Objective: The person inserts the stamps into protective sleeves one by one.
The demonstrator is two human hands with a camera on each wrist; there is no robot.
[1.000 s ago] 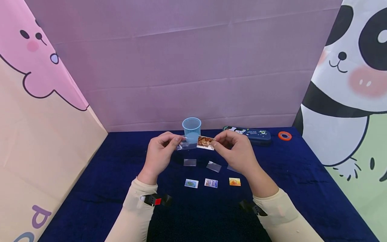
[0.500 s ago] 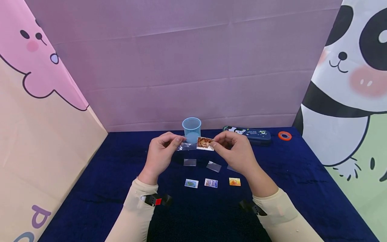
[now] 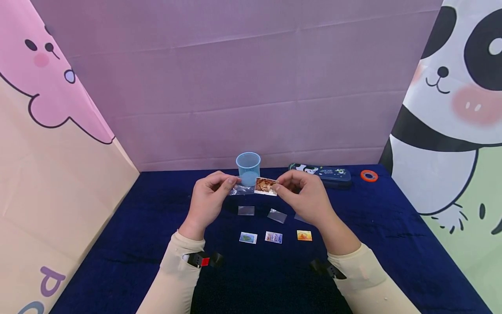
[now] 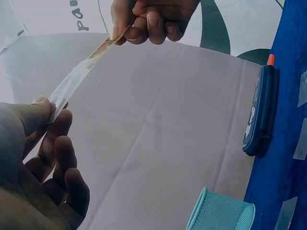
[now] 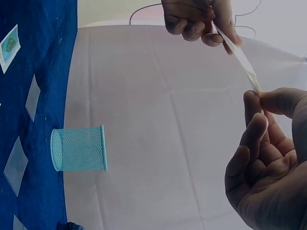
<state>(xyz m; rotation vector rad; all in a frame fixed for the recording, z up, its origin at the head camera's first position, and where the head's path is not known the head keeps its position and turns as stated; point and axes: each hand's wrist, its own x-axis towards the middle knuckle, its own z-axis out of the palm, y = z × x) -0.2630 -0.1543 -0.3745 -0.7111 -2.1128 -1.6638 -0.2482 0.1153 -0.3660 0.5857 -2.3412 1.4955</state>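
Between thumb and fingers my left hand point(image 3: 208, 198) pinches the left end of a clear plastic sleeve point(image 3: 242, 190). My right hand point(image 3: 307, 198) pinches the right edge of a small brown stamp point(image 3: 265, 186) with a white border. The two pieces meet end to end above the table; in the left wrist view the stamp point(image 4: 101, 47) lines up with the sleeve point(image 4: 72, 85) and seems to overlap its end. How far it lies inside cannot be told. Nearer me lie a green-blue stamp point(image 3: 248, 237), a purple stamp point(image 3: 273, 237) and a yellow stamp point(image 3: 304, 236).
On the dark blue cloth lie a flat clear sleeve point(image 3: 246, 210), a tilted one point(image 3: 277, 216) and a third point(image 3: 301, 219) partly behind the right hand. Behind the hands stand a light blue mesh cup point(image 3: 248, 163), a pencil case point(image 3: 335, 175) and an orange ring point(image 3: 363, 176).
Both hands stay almost in place. The stamp has shifted very slightly left and down, toward the sleeve.
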